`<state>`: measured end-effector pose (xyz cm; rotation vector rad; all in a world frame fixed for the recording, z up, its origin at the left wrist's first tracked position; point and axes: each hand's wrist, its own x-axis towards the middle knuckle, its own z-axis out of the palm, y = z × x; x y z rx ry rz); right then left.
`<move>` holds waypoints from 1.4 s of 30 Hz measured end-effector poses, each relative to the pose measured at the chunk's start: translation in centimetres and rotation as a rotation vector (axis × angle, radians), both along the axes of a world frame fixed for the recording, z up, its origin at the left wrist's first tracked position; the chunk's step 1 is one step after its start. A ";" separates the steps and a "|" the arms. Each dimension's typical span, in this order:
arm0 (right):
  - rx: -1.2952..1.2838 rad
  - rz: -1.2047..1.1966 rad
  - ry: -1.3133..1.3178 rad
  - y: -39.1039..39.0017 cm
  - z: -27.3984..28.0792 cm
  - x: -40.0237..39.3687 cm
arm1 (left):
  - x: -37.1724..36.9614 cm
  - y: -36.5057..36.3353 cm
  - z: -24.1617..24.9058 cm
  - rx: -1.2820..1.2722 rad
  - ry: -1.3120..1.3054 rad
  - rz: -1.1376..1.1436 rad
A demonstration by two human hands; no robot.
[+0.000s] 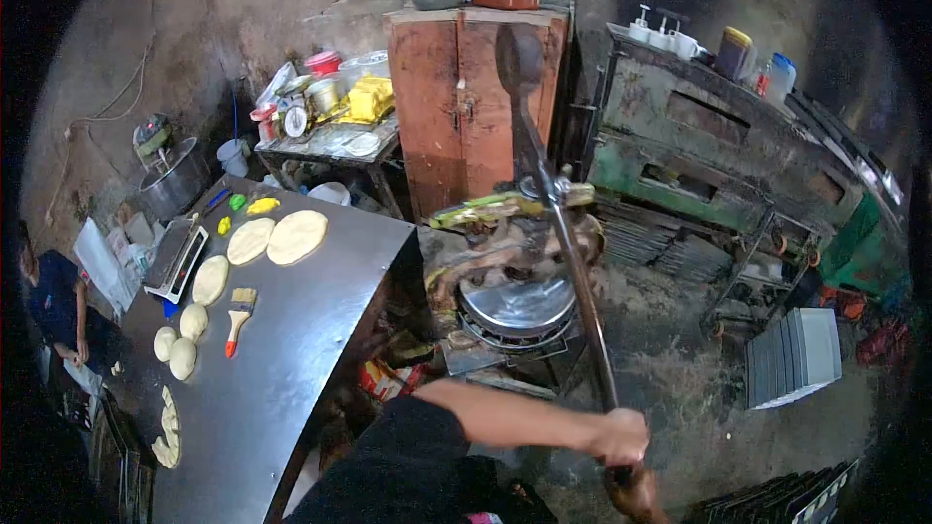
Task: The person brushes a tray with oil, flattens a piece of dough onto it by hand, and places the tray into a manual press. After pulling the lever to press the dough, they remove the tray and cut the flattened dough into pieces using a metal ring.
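A long-handled ladle with a dark round head slants up across the middle of the view. My left hand is closed around its lower handle, the arm stretched across from the left. Just below, my right hand also grips the handle near its end, partly cut off by the lower edge. The ladle's head stands in front of a reddish wooden cabinet. Behind the handle, a shiny round metal lid covers a pot on a stove.
At left, a dark metal table carries dough rounds, a brush and a scale. Beyond it stands another person. A deck oven stands at right, with stacked grey trays on the floor.
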<state>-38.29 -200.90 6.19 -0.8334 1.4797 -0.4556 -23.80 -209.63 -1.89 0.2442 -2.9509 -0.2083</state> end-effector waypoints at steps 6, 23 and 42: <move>-0.701 0.598 0.439 2.6 -0.4 -0.5 | 2.2 1.7 9.6 0.082 -0.159 0.090; -0.883 0.553 0.621 1.9 1.0 0.0 | 20.9 -10.2 11.0 -0.441 0.543 0.858; -0.674 0.595 0.522 2.2 -7.2 0.1 | 3.6 0.0 5.3 -0.037 -0.263 0.035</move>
